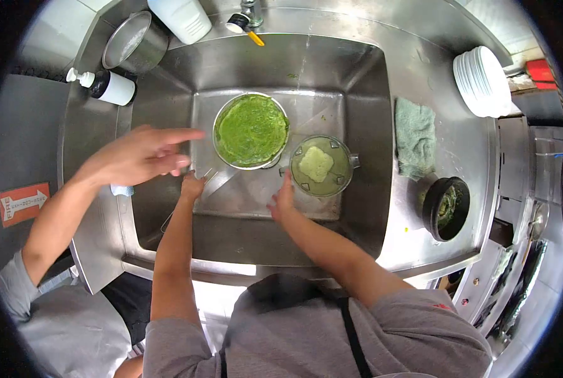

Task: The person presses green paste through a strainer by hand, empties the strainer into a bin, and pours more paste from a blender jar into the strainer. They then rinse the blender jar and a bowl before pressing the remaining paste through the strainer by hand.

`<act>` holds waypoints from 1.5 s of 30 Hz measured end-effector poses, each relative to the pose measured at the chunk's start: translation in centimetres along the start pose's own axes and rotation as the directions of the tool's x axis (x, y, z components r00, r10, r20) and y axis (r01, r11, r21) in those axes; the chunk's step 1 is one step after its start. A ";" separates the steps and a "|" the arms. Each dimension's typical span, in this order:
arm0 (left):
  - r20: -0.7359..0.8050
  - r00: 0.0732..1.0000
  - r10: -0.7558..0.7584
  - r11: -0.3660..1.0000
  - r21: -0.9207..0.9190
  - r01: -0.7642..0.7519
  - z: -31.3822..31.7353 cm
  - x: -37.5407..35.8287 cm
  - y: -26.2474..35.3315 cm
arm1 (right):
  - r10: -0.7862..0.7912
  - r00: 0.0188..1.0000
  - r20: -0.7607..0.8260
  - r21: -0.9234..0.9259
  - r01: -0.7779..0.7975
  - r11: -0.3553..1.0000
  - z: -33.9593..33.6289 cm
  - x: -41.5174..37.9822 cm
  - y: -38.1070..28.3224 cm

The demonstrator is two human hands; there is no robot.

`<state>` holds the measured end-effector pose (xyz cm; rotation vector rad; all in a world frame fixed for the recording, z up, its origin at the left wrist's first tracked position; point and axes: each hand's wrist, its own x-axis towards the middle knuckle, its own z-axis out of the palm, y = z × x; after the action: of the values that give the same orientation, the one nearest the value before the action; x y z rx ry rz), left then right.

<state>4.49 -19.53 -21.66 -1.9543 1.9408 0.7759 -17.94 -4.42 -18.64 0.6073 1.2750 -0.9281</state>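
Note:
My left hand (194,187) is closed around a thin metal utensil in the left part of the sink; its narrow end (211,174) pokes out past my fingers, and my hand hides most of it. Right of it sits a round metal container (217,147) full of thick green paste (252,129). My right hand (283,200) is open, fingers stretched out close to the near left side of a clear blender jar (322,188). Cloudy greenish liquid fills the jar's bottom, with a pale sponge-like block (316,164) inside.
From the left, a co-worker's hand (144,154) points over the sink (366,157). A metal pot (136,47), pump bottle (110,87) and faucet (252,12) line the back and left. At right are a green cloth (415,137), stacked white plates (482,82) and a black bowl (446,209).

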 end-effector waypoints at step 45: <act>0.263 0.908 0.325 0.936 -0.227 -0.269 -1.3 0.2 0.2 | -0.674 0.705 0.220 -0.678 0.608 0.414 6.4 1.7 2.0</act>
<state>4.46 -20.39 -20.67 -1.5310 2.0612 1.2948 -12.85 -9.09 -19.08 -0.5529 1.8615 -0.9029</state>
